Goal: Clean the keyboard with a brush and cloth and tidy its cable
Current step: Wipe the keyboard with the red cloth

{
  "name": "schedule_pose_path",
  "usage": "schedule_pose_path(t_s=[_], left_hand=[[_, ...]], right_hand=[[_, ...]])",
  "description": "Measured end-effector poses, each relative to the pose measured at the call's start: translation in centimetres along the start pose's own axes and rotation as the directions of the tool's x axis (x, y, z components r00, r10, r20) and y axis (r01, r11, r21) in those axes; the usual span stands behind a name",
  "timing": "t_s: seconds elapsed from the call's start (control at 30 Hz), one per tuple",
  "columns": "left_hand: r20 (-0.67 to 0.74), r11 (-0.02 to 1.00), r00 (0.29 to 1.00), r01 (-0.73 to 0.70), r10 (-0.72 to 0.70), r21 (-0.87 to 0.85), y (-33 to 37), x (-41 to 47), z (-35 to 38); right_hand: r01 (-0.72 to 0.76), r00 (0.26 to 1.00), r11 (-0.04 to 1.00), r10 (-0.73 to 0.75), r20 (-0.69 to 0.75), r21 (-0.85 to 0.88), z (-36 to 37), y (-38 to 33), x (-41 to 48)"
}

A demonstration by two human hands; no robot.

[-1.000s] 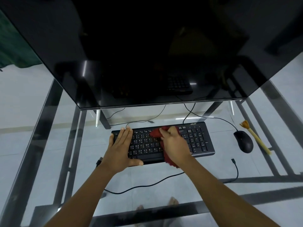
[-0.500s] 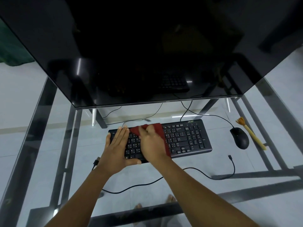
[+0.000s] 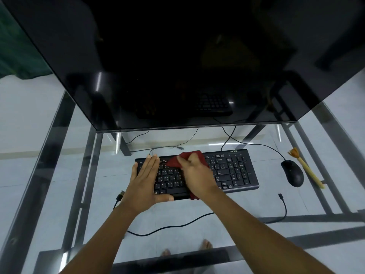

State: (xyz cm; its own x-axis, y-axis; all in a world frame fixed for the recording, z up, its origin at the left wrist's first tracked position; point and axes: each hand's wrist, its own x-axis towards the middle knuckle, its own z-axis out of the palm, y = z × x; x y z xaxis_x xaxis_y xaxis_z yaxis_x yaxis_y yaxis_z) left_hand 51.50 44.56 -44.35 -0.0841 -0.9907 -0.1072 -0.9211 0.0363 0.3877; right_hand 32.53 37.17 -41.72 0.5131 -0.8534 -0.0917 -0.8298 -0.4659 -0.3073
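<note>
A dark monitor (image 3: 177, 56) fills the far side of the glass desk (image 3: 256, 204), its lower edge just behind the black keyboard (image 3: 233, 171). The left hand (image 3: 144, 182) lies flat on the keyboard's left end, fingers straight and together, thumb along the front edge. The right hand (image 3: 197, 178) curls round a red cloth (image 3: 189, 158), pressing it on the middle keys. The right half is uncovered. A mouse (image 3: 292, 173) and brush (image 3: 308, 171) lie to the right, and a loose black cable (image 3: 177, 226) crosses the glass in front.
</note>
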Motion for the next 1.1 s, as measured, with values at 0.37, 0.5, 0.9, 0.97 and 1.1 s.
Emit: schedule_pose_path(t_s=[0.37, 0.5, 0.9, 0.97, 1.1], left_hand=[[-0.001, 1.0, 1.0, -0.004, 0.004, 0.012, 0.0, -0.1, 0.0], [-0.002, 1.0, 1.0, -0.012, 0.012, -0.012, -0.2, -0.1, 0.0], [0.096, 0.99, 0.995, 0.005, 0.009, -0.138, -4.7, -3.1, -1.4], [0.081, 0.988, 0.997, -0.006, 0.018, -0.152, -4.6, -3.1, -1.2], [0.08, 0.987, 0.997, 0.0, 0.013, -0.162, -4.9, -3.2, -1.3]], right_hand=[[0.156, 0.987, 0.987, -0.158, 0.04, 0.032, -0.1, 1.2, -2.7], [0.038, 0.998, 0.998, -0.041, 0.049, 0.05, 0.1, -0.5, -3.2], [-0.047, 0.999, 0.982, 0.048, -0.001, 0.181, 0.4, -2.4, -3.0], [0.073, 0.99, 0.991, -0.085, 0.11, 0.109, 1.5, -5.6, -3.2], [0.135, 0.986, 0.987, -0.143, 0.084, 0.088, 1.9, -6.1, -2.2]])
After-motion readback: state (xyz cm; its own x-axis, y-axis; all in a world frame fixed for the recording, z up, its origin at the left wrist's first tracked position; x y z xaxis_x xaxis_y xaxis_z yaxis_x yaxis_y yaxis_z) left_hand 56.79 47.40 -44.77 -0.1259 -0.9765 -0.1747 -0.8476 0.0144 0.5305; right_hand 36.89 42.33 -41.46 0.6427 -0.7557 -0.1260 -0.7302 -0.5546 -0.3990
